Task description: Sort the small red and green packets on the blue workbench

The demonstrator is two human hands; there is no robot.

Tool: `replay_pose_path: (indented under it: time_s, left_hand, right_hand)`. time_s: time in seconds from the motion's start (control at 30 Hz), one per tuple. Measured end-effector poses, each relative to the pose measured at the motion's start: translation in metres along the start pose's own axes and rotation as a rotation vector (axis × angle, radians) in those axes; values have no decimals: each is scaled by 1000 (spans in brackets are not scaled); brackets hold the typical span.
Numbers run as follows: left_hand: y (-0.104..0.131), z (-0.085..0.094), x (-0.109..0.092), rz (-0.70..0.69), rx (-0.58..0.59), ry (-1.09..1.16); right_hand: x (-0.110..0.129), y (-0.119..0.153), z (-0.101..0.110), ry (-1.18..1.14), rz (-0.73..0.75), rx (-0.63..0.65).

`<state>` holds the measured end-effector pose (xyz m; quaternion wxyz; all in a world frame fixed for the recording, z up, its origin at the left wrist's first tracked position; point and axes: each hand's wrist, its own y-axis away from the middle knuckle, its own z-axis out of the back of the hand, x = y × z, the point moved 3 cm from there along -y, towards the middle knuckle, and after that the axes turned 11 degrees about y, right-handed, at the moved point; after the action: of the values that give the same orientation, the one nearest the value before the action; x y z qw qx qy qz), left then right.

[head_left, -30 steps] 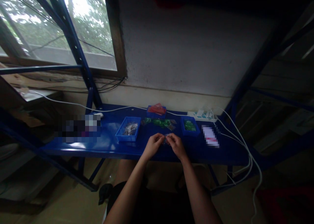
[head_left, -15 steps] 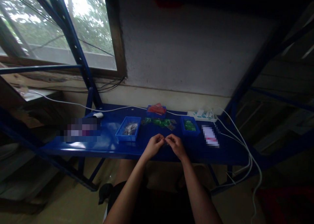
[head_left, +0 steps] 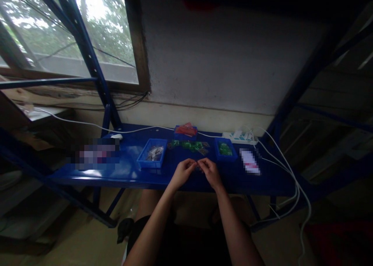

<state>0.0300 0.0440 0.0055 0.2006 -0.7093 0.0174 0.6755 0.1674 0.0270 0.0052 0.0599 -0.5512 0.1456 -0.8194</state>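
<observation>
My left hand [head_left: 185, 170] and my right hand [head_left: 209, 171] meet fingertip to fingertip just above the front part of the blue table [head_left: 122, 169]. Both are closed in a pinch; whatever they hold is too small and dark to name. Beyond the fingers lies a row of green and grey packets [head_left: 190, 145]. To the left stands a blue bin [head_left: 149, 164] with clear, silvery packets [head_left: 155, 153] in it. A smaller blue bin [head_left: 226, 157] on the right contains green packets [head_left: 225, 149].
Red strips [head_left: 186, 129] fill a blue box at the back. A white power strip [head_left: 240, 138] with plugs and cables lies at the back right, near a blurred-out phone-like object [head_left: 250, 162]. Another blurred object [head_left: 97, 153] and a white item [head_left: 117, 136] are at left.
My fingertips have shifted very slightly, the two hands still pinched close together. Nothing else on the table has visibly moved.
</observation>
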Motion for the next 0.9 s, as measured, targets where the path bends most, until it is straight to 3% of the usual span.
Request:
replay_pose_path:
  time_s: [0.27, 0.53, 0.7, 0.9]
  left_hand:
    - [-4, 1, -4, -13, 42, -106]
    - [-15, 13, -3, -95, 100, -422]
    - [-14, 14, 0, -127, 76, -398]
    - [-15, 16, -1, -84, 59, -320]
  right_hand:
    - [0, 0, 1, 11, -3, 13]
    - [-14, -13, -9, 100, 21, 85]
    - [-17, -21, 0, 196, 68, 192]
    - [-16, -19, 7, 226, 42, 154]
